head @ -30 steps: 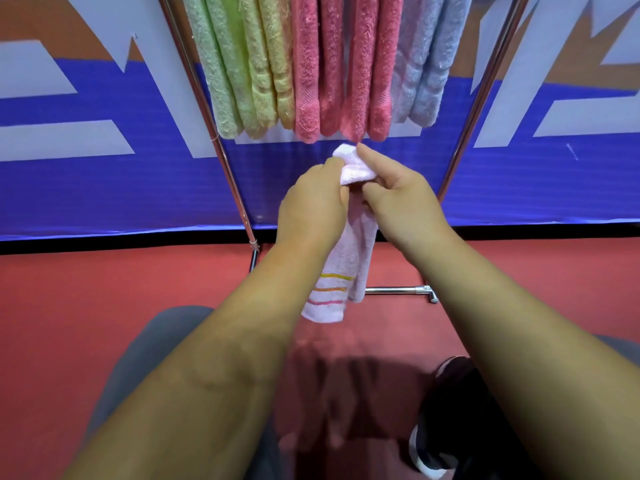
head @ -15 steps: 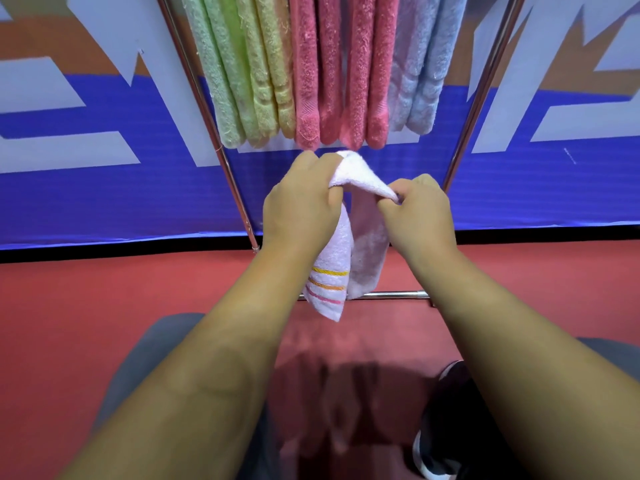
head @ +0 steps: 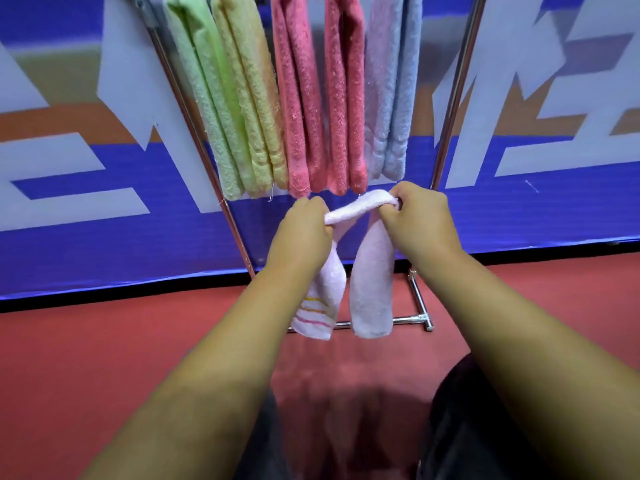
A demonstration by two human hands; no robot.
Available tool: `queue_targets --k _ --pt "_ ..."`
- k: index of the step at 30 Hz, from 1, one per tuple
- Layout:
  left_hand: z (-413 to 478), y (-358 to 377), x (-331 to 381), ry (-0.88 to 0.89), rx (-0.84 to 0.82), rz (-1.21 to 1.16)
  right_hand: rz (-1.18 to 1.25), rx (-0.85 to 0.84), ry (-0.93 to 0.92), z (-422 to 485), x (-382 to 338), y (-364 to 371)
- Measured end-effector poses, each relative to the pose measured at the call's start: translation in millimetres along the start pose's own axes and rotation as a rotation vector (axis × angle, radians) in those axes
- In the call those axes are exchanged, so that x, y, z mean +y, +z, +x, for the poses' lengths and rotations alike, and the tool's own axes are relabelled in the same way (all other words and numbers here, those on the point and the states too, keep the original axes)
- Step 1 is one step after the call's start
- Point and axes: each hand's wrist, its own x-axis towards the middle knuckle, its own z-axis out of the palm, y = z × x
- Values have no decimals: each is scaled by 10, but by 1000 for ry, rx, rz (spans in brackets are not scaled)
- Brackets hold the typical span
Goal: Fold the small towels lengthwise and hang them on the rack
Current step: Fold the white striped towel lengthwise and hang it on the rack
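Observation:
I hold a pale pink small towel (head: 372, 285) stretched between both hands, just below the hung towels. My left hand (head: 304, 233) grips one part of it; the striped end hangs below that hand. My right hand (head: 415, 220) grips another part, and a plain end hangs down from it. The stretch between the hands is a narrow, bunched strip. The metal rack (head: 204, 157) stands in front of me, with green, yellow, pink and light blue folded towels (head: 301, 98) hanging side by side from its top.
The rack's right upright (head: 453, 98) and its low base bar (head: 408, 320) frame the towels. Behind stands a blue, white and orange banner wall (head: 86, 209). The floor (head: 104, 348) is red. My dark-trousered legs show at the bottom.
My hands have moved apart, drawing the towel out into a strip between them, so two ends now hang separately. The view has tilted up and closer to the rack.

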Motion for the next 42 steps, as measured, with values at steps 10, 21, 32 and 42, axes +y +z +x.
queue_targets --k 10,21,32,42 --pt "442 -670 859 81 60 93 -234 61 -237 555 -434 -984" --pt "1209 -1047 1788 172 137 27 -339 225 -298 1298 -606 -1813" --pt "2003 -1213 2432 113 183 29 -408 262 -259 2118 -620 -2181" --pt "2588 -1496 2557 62 270 164 -359 299 -273 2721 -858 -2171"
